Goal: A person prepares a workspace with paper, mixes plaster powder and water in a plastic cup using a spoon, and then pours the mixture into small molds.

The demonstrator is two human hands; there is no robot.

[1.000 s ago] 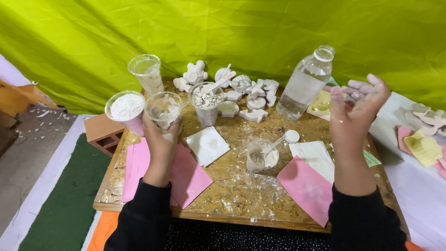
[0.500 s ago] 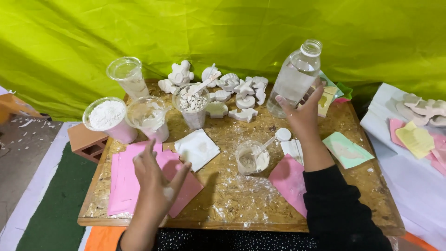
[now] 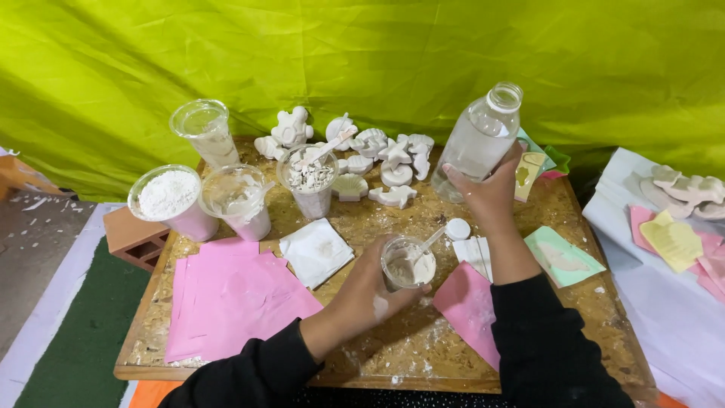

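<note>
The left hand [image 3: 370, 291] wraps around a small clear cup [image 3: 408, 264] of white paste near the tabletop [image 3: 423, 347] middle; it looks thin-walled and easily squashed, best held low. The right hand [image 3: 487, 189] clasps an uncapped clear plastic bottle [image 3: 477, 140], likely light and slippery, around its lower body.

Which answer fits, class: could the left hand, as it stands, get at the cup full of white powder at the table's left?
Probably yes. The left hand grips the small mixing cup, so it must let go first. Between it and the powder cup lie only flat pink sheets and a white square.
</note>
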